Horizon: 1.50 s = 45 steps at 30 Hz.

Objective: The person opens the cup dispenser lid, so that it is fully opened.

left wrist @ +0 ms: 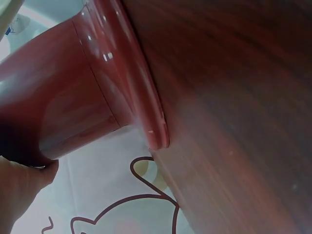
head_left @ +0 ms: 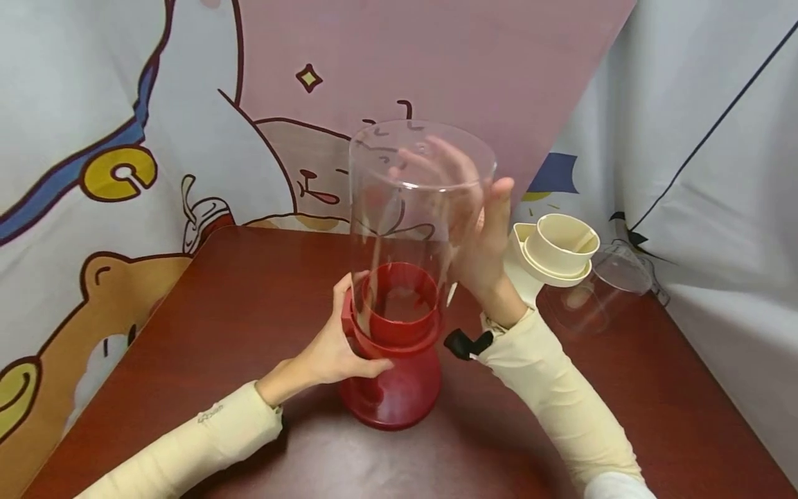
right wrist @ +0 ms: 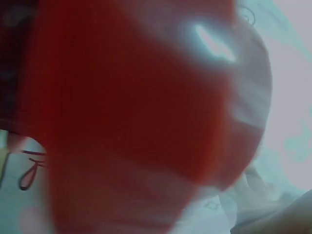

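A red base with a flared foot stands upright on the table. My left hand grips its upper part from the left, thumb across the front. A tall clear cylinder rises from the base, its lower end around the red collar. Against the cylinder's right side is my right hand, its fingers extended upward and seen through the clear wall. The left wrist view shows the base close up, with part of the left hand. Red plastic fills much of the blurred right wrist view.
Behind my right forearm stands a cream plastic part with a round collar. A clear container lies next to it near the table's right edge. The brown table meets patterned cloth walls at the back and left.
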Each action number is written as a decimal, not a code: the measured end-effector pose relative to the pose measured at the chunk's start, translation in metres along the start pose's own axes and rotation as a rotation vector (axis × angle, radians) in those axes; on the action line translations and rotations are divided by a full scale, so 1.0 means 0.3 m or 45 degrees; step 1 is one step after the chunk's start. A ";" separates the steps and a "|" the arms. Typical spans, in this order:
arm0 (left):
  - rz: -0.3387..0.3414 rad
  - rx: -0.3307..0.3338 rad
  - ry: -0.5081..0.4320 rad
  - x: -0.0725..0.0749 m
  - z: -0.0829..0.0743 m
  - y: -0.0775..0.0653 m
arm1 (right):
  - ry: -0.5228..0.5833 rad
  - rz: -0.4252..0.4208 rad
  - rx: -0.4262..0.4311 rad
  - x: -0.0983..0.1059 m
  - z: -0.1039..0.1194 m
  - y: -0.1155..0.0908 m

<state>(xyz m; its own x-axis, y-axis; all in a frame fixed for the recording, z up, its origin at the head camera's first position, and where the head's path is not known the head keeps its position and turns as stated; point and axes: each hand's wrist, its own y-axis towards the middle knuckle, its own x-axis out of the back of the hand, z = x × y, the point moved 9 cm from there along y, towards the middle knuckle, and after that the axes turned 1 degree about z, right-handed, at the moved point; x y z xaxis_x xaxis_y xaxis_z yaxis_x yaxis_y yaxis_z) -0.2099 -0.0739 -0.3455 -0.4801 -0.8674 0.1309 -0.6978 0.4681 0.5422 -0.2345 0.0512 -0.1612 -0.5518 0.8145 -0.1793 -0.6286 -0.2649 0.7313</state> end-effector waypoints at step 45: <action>-0.024 -0.030 0.043 -0.016 0.003 0.026 | -0.211 -0.124 -0.180 0.022 -0.026 -0.012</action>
<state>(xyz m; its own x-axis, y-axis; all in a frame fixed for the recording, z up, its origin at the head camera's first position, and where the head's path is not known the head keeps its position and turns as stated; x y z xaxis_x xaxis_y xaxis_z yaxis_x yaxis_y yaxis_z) -0.2136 -0.0660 -0.3427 -0.4484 -0.8814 0.1484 -0.6937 0.4478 0.5641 -0.2402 0.0535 -0.1702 -0.3944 0.9104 -0.1253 -0.7514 -0.2410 0.6142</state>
